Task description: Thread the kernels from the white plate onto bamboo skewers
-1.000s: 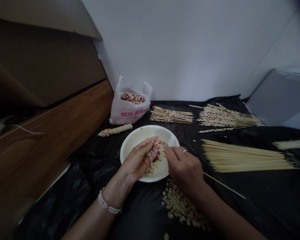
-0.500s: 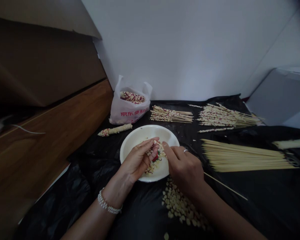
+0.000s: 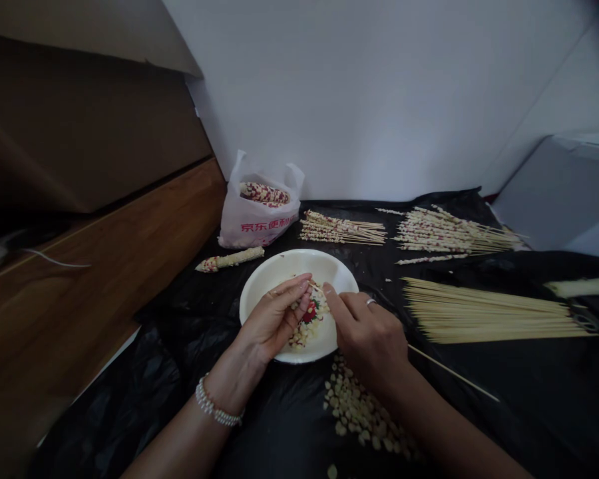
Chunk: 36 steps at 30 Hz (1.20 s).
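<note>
Over a white bowl (image 3: 252, 283), my left hand (image 3: 274, 318) is cupped with thumb and fingertips pinched together at the tip of a bamboo skewer. A few pale corn kernels (image 3: 295, 305) show in its palm. My right hand (image 3: 372, 336), with a ring on one finger, grips that skewer (image 3: 454, 372) near the tip; its long end sticks out behind the hand to the right. Whether a kernel sits on the tip is mostly hidden by my left fingers. Loose kernels (image 3: 302, 338) lie at the bottom of the bowl, around a red flower print.
Behind the bowl stand a plastic bag (image 3: 259, 223) of corn cobs and a mostly stripped cob (image 3: 232, 259). Kernel-covered skewers lie in a small bundle (image 3: 339, 229) and a larger bundle (image 3: 444, 229). Plain skewers (image 3: 489, 309) are at right. Pale kernels (image 3: 364, 412) spread on black plastic.
My left fingertips have shifted slightly left and closed over the kernel seen at the skewer's tip. The skewer's far end has slid a little to the right.
</note>
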Each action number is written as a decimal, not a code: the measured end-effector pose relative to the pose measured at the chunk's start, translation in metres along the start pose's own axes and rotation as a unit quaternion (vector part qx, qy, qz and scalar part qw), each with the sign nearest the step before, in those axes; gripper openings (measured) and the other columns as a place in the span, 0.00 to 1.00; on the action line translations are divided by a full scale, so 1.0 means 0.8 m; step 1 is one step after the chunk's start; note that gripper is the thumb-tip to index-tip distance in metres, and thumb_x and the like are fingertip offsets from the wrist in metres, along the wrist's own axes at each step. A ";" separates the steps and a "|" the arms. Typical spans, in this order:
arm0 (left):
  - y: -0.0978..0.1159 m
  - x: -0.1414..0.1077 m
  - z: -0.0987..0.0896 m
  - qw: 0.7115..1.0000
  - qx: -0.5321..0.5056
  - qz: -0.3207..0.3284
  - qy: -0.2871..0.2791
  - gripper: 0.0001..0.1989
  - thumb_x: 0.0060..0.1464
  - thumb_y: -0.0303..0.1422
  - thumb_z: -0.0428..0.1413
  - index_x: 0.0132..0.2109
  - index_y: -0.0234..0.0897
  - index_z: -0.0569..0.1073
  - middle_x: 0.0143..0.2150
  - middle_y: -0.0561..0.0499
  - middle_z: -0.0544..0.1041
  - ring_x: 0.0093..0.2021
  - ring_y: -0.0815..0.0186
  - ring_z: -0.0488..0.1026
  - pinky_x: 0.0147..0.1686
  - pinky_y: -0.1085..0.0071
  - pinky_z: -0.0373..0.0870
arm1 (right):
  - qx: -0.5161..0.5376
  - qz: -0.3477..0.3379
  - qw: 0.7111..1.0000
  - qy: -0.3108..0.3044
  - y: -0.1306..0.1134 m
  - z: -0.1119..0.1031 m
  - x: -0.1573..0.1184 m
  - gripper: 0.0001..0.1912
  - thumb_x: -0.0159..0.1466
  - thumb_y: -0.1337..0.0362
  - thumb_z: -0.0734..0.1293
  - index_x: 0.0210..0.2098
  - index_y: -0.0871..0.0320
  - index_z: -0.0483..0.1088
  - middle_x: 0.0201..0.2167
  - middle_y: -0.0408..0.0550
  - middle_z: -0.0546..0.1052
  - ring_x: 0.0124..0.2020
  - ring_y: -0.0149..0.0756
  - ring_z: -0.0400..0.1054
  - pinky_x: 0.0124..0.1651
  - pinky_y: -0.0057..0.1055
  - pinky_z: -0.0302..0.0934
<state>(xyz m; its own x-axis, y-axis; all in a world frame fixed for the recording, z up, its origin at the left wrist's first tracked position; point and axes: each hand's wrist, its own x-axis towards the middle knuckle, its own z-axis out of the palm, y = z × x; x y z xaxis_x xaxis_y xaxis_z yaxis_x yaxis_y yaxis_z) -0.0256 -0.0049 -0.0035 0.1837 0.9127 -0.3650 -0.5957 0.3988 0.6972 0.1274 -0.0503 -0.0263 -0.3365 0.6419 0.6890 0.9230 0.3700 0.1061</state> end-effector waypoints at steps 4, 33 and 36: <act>-0.002 0.000 -0.004 0.999 0.027 0.020 -0.024 0.08 0.48 0.19 0.61 0.37 0.28 0.79 0.29 0.48 0.78 0.26 0.75 0.73 0.28 0.83 0.73 | 0.000 -0.006 1.000 -0.002 0.000 -0.001 0.002 0.17 0.67 0.71 0.59 0.53 0.65 0.69 0.31 0.47 0.75 0.30 0.35 0.66 0.30 0.32 0.52; 0.000 -0.001 0.003 0.999 -0.039 -0.008 0.012 0.07 0.51 0.16 0.56 0.35 0.27 0.78 0.32 0.47 0.78 0.29 0.74 0.75 0.30 0.84 0.75 | 0.016 0.001 1.000 -0.003 -0.001 0.001 0.000 0.16 0.67 0.70 0.60 0.53 0.66 0.68 0.31 0.48 0.76 0.31 0.34 0.67 0.31 0.31 0.53; 0.000 0.000 0.003 0.999 -0.039 -0.013 0.014 0.07 0.51 0.16 0.57 0.35 0.27 0.78 0.32 0.47 0.78 0.30 0.74 0.76 0.30 0.84 0.75 | 0.014 0.002 1.000 0.001 -0.002 0.001 0.000 0.16 0.67 0.70 0.59 0.53 0.66 0.68 0.31 0.48 0.75 0.30 0.34 0.66 0.31 0.31 0.53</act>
<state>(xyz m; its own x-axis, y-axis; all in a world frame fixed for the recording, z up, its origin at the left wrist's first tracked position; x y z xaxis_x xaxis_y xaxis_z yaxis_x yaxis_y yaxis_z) -0.0238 -0.0050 -0.0022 0.1791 0.8989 -0.3999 -0.6497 0.4133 0.6380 0.1261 -0.0504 -0.0272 -0.3321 0.6429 0.6903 0.9188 0.3860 0.0825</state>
